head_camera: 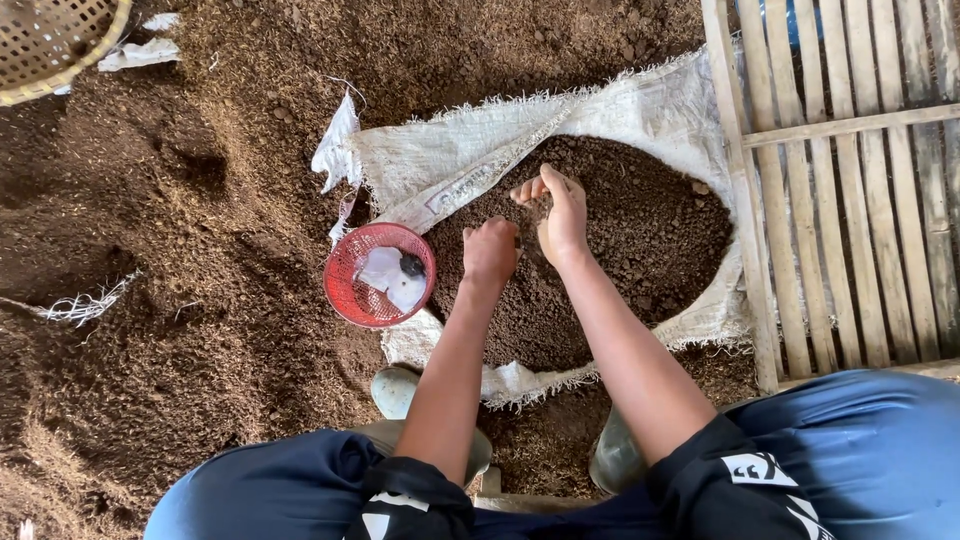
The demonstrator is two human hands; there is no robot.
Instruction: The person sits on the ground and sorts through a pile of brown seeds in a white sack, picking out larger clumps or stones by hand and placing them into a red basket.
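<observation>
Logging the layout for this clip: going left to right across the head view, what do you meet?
Woven bamboo basket → red plastic basket → left hand → right hand → wooden slatted frame. The hands are over the dark soil in the open white woven sack.

Floor of loose brown soil (200,250), open white woven sack (470,150) lying on it filled with dark soil, red mesh basket (378,273) just beside sack's left edge, woven bamboo basket (50,40) top left, wooden slat pallet (850,180) right, white scraps (135,52) near bamboo basket
</observation>
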